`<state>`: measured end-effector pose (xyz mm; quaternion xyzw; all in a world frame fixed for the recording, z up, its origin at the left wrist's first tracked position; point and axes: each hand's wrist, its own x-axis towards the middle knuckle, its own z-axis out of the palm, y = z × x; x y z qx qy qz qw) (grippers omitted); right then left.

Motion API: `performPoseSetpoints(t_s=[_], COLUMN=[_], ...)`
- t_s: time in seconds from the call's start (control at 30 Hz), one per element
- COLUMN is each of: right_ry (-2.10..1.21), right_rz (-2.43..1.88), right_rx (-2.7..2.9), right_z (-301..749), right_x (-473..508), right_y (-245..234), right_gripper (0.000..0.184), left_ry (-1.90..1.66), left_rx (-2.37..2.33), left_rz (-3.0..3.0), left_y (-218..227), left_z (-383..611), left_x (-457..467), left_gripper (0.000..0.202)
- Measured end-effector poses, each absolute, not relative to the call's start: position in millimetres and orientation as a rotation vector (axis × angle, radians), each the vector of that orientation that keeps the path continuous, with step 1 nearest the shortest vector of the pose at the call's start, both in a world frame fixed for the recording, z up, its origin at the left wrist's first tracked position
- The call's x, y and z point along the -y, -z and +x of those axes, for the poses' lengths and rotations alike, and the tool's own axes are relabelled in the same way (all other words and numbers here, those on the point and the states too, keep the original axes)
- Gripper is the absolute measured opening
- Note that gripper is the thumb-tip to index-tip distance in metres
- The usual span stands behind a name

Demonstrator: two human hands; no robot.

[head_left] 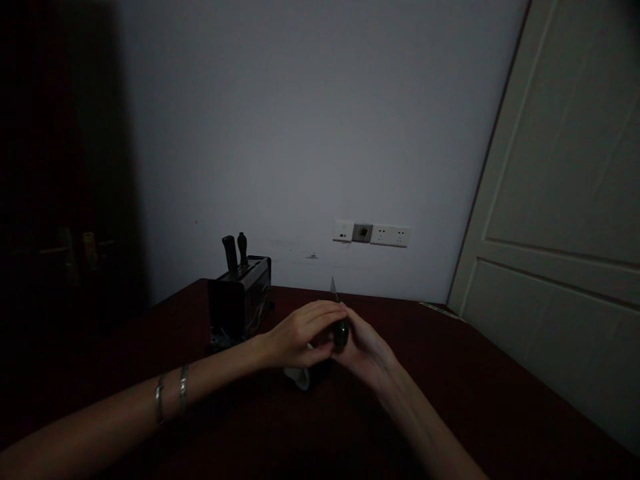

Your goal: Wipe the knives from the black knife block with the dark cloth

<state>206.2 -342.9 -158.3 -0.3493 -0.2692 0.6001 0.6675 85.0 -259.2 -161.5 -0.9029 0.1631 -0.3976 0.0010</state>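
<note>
A knife point(341, 332) is held in front of me, its dark handle end toward me and its thin blade pointing up and away. My right hand point(364, 352) is closed round the handle from the right side. My left hand point(304, 333) reaches in from the left, fingers bent over the knife near the base of the blade. A crumpled white cloth or tissue point(299, 378) shows below the left palm, with a bit of white between thumb and fingers. The left fingertips and most of the blade's lower part are hidden.
On the dark red table point(400, 320), a black knife block point(243, 297) stands at the left with two dark handles point(230, 253) sticking up. Wall sockets point(390, 235) sit above the table's back edge. A pale panelled door point(560, 220) lies to the right.
</note>
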Motion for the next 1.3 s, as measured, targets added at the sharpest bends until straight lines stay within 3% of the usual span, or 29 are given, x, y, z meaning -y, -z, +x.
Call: performPoseSetpoints(t_s=[0.33,0.53,0.67,0.87,1.0,1.3], right_ry=[-1.508,-1.794,-1.996,-1.972,-1.912,-1.887], right_rz=[-0.647,-0.695,-0.754,-0.946,-1.040,-0.946], right_rx=[0.476,0.784,0.964,0.870,0.698,0.587], right_z=[188,185,183,203,223,260], right_x=[334,336,340,329,318,302], right_y=[144,135,148,193,229,321], right_gripper=[0.025,0.068,0.080,0.074,0.066,0.056], left_ry=[1.180,1.266,1.534,1.974,2.155,2.236], left_rx=[-0.477,-0.214,0.019,0.153,0.170,0.386], left_rz=[-2.755,-2.891,-2.920,-2.913,-2.852,-2.853], left_y=[129,85,44,-30,-68,-100], left_z=[75,51,39,23,11,-7], left_x=[246,236,219,183,154,95], left_gripper=[0.039,0.030,0.022,0.031,0.027,0.017])
